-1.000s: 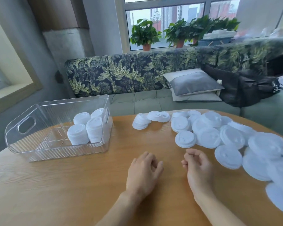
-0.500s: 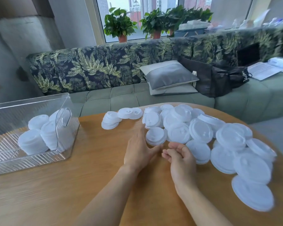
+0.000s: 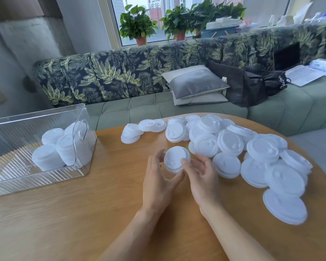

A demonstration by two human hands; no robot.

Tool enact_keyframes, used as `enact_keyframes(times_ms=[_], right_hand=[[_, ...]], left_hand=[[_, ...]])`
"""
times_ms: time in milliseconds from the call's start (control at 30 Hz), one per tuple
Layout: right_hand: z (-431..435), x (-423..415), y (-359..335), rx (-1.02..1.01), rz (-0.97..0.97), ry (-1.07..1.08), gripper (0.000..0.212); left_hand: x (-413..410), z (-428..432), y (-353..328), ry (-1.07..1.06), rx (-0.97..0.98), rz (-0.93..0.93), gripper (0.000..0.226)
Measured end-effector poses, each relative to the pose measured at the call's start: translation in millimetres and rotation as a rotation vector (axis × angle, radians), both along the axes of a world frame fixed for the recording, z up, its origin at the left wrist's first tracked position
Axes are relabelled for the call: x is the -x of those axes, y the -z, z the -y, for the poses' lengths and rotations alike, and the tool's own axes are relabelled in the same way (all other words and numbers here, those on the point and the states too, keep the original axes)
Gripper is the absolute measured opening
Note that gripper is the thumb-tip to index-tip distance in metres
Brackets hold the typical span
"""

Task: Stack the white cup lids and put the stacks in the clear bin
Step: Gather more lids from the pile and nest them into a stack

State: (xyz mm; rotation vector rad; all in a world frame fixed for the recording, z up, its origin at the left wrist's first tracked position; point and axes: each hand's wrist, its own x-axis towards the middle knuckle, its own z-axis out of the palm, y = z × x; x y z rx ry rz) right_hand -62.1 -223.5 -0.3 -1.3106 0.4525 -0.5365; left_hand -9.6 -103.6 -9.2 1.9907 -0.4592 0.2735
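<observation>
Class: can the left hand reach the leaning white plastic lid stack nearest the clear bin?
Probably: the leaning lid stack lies across bare wooden table, but the left hand grips a small lid stack.

Forearms (image 3: 132, 232), left hand (image 3: 158, 179) and right hand (image 3: 202, 178) are all bare.
</observation>
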Motion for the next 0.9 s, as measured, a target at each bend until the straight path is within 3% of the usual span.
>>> enact_keyframes(times_ms=[200, 333, 433, 533, 667, 900], right_hand=[[-4.3, 11.2, 1.8, 0.018, -0.032, -0.005, 0.029], [-0.3, 20.3, 3.1, 0.018, -0.027, -0.047, 0.023], [-1.3, 28.7, 5.7, 0.09, -0.054, -0.084, 0.023], [-2.1, 37.6, 2.7, 0.252, -0.078, -0.041, 0.026], [15.6, 46.0, -5.5, 0.591, -0.138, 0.197, 0.033], [57.6, 40.2, -10.2, 0.661, -0.423, 0.234, 0.058]], left_hand=[[33.3, -15.2, -6.6, 0.1, -0.015, -0.158, 0.08], [35.2, -27.6, -19.6, 0.148, 0.236, -0.472, 0.035], [36.7, -36.9, -26.4, 0.201, 0.29, -0.565, 0.019], [39.5, -39.6, -27.6, 0.215, 0.332, -0.635, 0.019], [41.0, -38.8, -25.6, 0.169, 0.4, -0.654, 0.023], [42.1, -33.8, -23.3, 0.149, 0.406, -0.643, 0.024]])
